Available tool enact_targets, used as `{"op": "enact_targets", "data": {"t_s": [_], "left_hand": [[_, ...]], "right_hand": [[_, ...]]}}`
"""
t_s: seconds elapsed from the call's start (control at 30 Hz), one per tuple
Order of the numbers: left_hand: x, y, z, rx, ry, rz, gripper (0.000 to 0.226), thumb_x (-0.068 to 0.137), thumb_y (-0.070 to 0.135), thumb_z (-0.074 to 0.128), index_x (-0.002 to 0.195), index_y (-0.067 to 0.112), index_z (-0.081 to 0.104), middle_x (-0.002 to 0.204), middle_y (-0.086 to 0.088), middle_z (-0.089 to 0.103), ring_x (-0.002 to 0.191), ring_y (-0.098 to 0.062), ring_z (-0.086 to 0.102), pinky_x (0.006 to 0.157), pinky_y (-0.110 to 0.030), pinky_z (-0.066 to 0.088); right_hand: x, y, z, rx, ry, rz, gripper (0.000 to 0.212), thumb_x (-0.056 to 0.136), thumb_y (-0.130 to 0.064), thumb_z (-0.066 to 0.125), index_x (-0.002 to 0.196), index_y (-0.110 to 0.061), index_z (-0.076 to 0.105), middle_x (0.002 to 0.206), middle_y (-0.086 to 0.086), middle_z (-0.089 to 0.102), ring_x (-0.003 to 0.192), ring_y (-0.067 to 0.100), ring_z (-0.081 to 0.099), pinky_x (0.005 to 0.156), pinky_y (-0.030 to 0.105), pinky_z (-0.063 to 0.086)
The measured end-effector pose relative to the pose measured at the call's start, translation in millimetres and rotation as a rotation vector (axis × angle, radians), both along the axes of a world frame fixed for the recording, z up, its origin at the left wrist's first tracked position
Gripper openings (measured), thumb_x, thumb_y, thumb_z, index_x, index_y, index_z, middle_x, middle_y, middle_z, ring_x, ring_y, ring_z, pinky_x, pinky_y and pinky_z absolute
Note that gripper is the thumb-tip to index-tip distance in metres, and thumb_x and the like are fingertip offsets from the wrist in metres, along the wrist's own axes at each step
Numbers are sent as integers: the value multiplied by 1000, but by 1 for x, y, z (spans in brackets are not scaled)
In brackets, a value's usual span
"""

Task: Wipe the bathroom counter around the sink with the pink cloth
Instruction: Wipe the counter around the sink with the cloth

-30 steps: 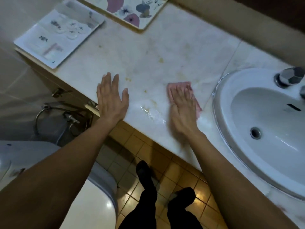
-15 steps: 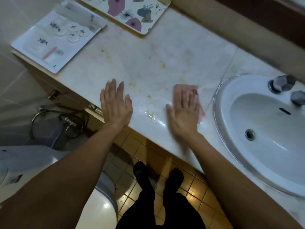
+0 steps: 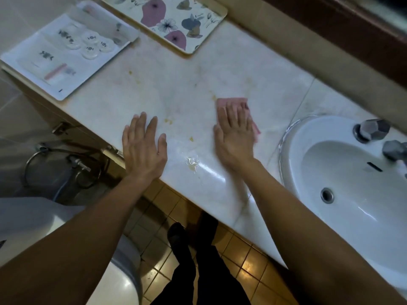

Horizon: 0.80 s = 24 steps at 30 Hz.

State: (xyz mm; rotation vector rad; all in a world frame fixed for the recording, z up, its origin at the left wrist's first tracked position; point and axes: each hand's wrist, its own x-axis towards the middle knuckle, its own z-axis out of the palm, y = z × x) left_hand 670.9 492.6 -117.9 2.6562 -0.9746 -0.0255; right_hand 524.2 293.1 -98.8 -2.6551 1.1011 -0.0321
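Pink cloth [image 3: 236,101]: seen flat on the pale marble tabletop [image 3: 187,84], pressed under the right hand [image 3: 234,135]. Only its far edge and a strip along the hand's right side are exposed; the rest is covered by the palm and fingers. Its long axis cannot be told with so little showing; the exposed far edge runs roughly parallel to the tabletop's back edge.

Right hand grip: flat and open, fingers extended and together, pointing away from the body; nothing is pinched, the cloth is held down by palm pressure only. The hand is slightly blurred.

Left hand [image 3: 143,148]: laid flat and open on the tabletop's front edge, fingers spread, nothing held, well apart from the cloth.

Between the two hands, a wet glossy patch [image 3: 193,162] and several small yellowish spots [image 3: 168,121] are noted on the marble.

To the right of the right hand, the white sink [image 3: 343,172] is set into the tabletop, with two faceted metal tap handles [image 3: 372,129] at its far rim.

Beyond the left hand, a white tray [image 3: 63,51] of small wrapped toiletries is seen; dark printed marks are present on the wrappers but no writing can be read. Beside it lies a floral tray [image 3: 176,20].
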Motion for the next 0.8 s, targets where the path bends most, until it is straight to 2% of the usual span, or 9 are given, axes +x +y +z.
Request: {"op": "enact_targets", "data": {"t_s": [0.07,0.13,0.27,0.37,0.5,0.6,0.67,0.73,0.8], "left_hand": [[0,0,1,0,7,1,58,107,45,28,159,18,34,169,-10,26,158,-26,16,129,-48,12],[0,0,2,-4,7,7,59,107,44,28,159,17,35,169,-11,26,158,-26,16,129,-48,12],[-2,-1,3,-26,13,8,59,106,45,29,157,17,38,168,-11,29,158,-27,19,128,-49,14],[-1,-2,2,-34,-1,29,58,105,44,33,156,17,40,167,-10,31,157,-26,21,128,-48,14],[1,-1,0,-44,-14,25,58,104,43,37,155,17,42,166,-9,33,157,-27,23,128,-48,16],[1,-2,1,-43,-7,21,58,103,44,37,155,18,42,167,-8,32,157,-26,23,128,-48,15],[0,-2,2,-35,-11,21,59,104,45,37,156,18,42,167,-8,31,157,-26,23,128,-48,15],[-1,-3,3,-28,-11,25,59,103,46,37,156,18,42,167,-7,32,157,-26,23,128,-47,15],[-1,-4,2,-21,-18,30,59,103,46,38,155,18,42,167,-7,32,157,-25,23,128,-46,15]], "right_hand": [[-23,27,2,-1,-6,197,62,107,-40,30,166,-27,17,174,1,15,162,27,3,130,48,3],[-52,19,1,4,24,231,62,106,-42,27,166,-30,19,174,-1,16,162,26,5,130,48,4],[-52,-77,1,50,121,-147,68,101,-52,15,166,-32,11,175,0,7,161,27,3,128,56,2],[7,-128,6,65,74,-189,63,107,-48,22,166,-29,12,175,1,6,161,29,-1,128,58,0],[61,-97,6,57,20,95,60,108,-45,25,166,-28,18,174,1,12,161,30,1,128,55,1],[24,-57,10,102,6,405,58,109,-43,27,165,-30,20,174,-3,14,162,24,0,128,47,-2],[-6,-76,8,91,19,475,56,109,-42,26,164,-32,25,173,-5,18,161,20,3,129,43,-1],[-16,-121,7,36,40,352,58,107,-43,23,163,-31,28,172,-2,24,161,21,11,130,47,5],[-4,-169,7,40,65,150,62,105,-45,20,164,-28,25,173,1,21,161,23,10,129,49,6]]}}
